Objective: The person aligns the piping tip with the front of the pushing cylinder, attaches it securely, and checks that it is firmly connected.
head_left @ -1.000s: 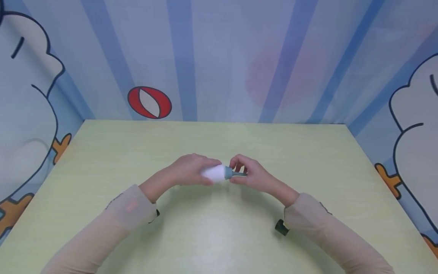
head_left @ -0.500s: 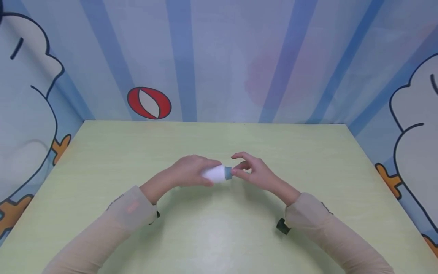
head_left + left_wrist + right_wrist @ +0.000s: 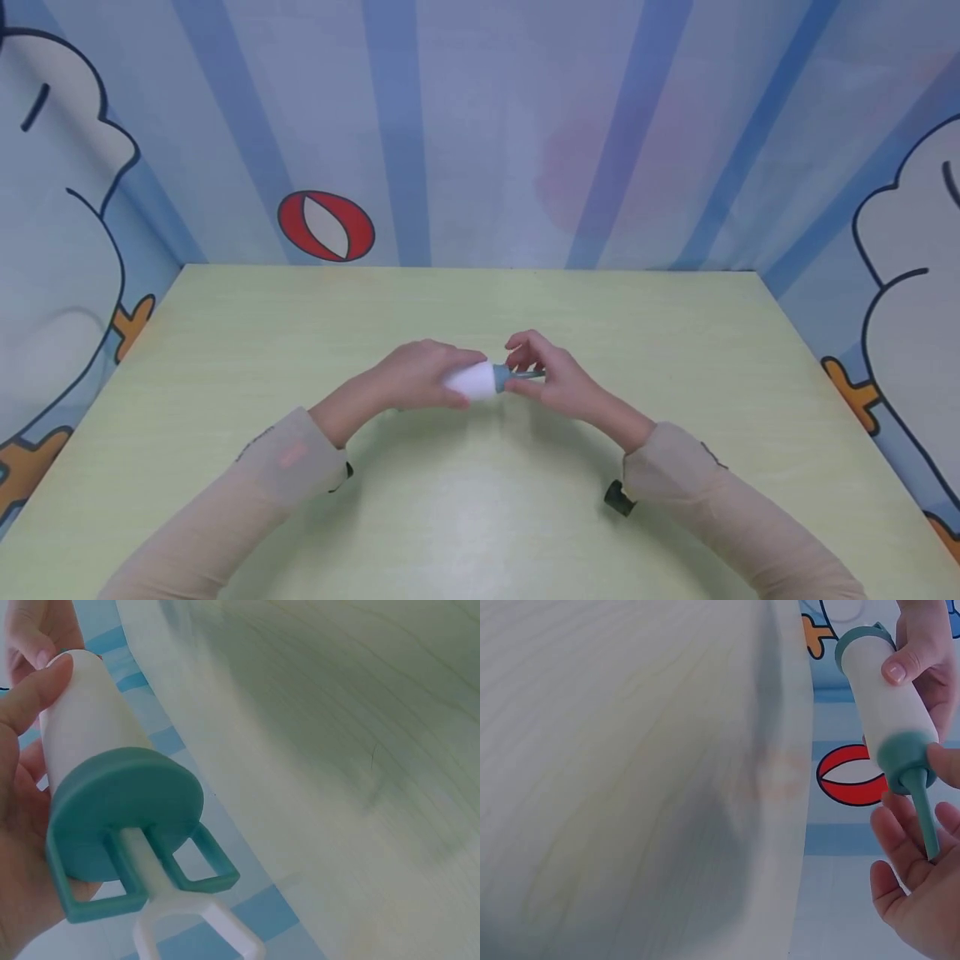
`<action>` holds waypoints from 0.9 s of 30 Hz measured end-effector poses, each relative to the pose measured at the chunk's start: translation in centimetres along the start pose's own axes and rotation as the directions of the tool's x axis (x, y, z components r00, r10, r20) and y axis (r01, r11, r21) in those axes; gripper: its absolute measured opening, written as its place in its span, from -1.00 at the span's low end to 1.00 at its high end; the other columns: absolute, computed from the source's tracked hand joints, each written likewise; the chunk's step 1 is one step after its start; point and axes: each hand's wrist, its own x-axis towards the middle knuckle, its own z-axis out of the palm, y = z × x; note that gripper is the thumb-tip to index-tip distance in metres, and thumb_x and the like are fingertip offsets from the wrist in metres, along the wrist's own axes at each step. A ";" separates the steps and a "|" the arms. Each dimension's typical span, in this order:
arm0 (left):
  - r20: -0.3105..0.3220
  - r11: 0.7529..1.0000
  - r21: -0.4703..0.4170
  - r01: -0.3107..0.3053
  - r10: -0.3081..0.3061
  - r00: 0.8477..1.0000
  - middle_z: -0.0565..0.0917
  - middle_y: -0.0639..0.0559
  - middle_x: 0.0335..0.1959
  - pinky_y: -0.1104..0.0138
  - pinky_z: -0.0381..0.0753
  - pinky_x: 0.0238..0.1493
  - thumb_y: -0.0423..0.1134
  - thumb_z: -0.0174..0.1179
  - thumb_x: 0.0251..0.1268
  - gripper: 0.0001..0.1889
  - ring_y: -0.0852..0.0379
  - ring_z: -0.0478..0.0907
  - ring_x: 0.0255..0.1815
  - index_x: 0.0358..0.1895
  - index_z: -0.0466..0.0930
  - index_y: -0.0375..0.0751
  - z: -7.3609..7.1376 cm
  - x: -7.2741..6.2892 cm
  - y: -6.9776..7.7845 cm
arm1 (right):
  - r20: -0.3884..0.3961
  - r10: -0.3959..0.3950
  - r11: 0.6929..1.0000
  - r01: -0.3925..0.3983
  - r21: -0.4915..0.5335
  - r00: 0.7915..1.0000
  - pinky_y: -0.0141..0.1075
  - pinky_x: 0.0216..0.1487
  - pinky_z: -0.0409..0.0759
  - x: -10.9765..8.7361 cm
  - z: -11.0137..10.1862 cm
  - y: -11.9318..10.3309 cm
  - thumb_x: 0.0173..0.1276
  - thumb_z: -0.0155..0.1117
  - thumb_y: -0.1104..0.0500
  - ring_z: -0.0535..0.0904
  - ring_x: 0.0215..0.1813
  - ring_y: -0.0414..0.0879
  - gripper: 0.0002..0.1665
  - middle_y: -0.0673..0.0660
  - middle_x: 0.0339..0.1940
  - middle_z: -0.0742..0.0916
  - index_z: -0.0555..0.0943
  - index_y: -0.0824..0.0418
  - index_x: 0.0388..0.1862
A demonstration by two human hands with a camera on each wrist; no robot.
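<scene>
Left fingers [image 3: 45, 688] gripping white tube [image 3: 90, 712], teal cap [image 3: 154, 784], white forked handle [image 3: 176, 901]

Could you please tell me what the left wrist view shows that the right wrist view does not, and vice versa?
Only the left wrist view shows the white forked handle and the outer face of the green end cap.
Only the right wrist view shows the slender green nozzle and the red-and-white ball print.
Both show the white barrel, the left hand, the right hand and the pale tabletop.
</scene>
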 end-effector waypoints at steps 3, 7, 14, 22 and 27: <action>0.000 1.000 0.004 -0.001 0.001 1.000 0.58 0.11 -0.12 0.27 0.43 -0.24 -0.04 0.24 0.01 -0.45 0.16 0.46 -0.23 0.15 0.37 0.06 0.0 -0.1 0.1 | 0.030 0.041 0.999 -0.042 0.027 0.999 -0.10 -0.09 0.51 -0.1 -0.2 0.0 0.20 0.17 0.26 0.61 -0.20 0.01 -0.53 0.26 -0.25 0.68 0.29 0.27 0.07; 0.004 1.000 -0.002 -0.003 0.003 1.000 0.58 0.11 -0.11 0.26 0.43 -0.23 -0.04 0.24 0.01 -0.45 0.16 0.46 -0.22 0.16 0.37 0.06 0.0 -0.2 0.2 | 0.049 0.057 0.998 -0.057 0.012 0.997 -0.09 -0.04 0.48 -0.2 -0.3 0.1 0.20 0.18 0.21 0.58 -0.11 0.03 -0.49 0.26 -0.14 0.66 0.29 0.24 0.11; 0.000 1.000 -0.022 -0.012 0.012 1.000 0.58 0.14 -0.11 0.27 0.43 -0.20 -0.05 0.26 0.00 -0.46 0.18 0.44 -0.22 0.14 0.38 0.09 0.0 -0.2 0.2 | 0.049 -0.008 1.000 0.009 -0.024 0.999 -0.15 -0.23 0.43 -0.2 0.1 0.0 0.06 0.29 0.30 0.48 -0.23 -0.06 -0.65 0.14 -0.24 0.61 0.46 0.26 -0.15; 0.005 1.000 0.001 -0.019 0.019 1.000 0.58 0.10 -0.10 0.26 0.44 -0.22 -0.05 0.24 0.01 -0.45 0.16 0.46 -0.22 0.16 0.37 0.05 0.0 -0.2 0.1 | 0.051 0.065 0.998 -0.064 -0.006 0.997 -0.27 -0.24 0.48 -0.2 0.1 0.1 0.20 0.18 0.19 0.58 -0.21 -0.04 -0.68 0.19 -0.25 0.68 0.48 0.29 -0.08; 0.001 1.000 0.007 -0.015 0.015 1.000 0.58 0.10 -0.09 0.25 0.44 -0.21 -0.04 0.24 0.01 -0.45 0.15 0.46 -0.21 0.15 0.37 0.06 0.1 -0.3 0.1 | 0.038 0.063 0.998 -0.063 -0.015 0.997 -0.19 -0.15 0.46 -0.3 0.0 -0.1 0.16 0.23 0.18 0.56 -0.13 -0.02 -0.62 0.18 -0.14 0.66 0.47 0.26 -0.04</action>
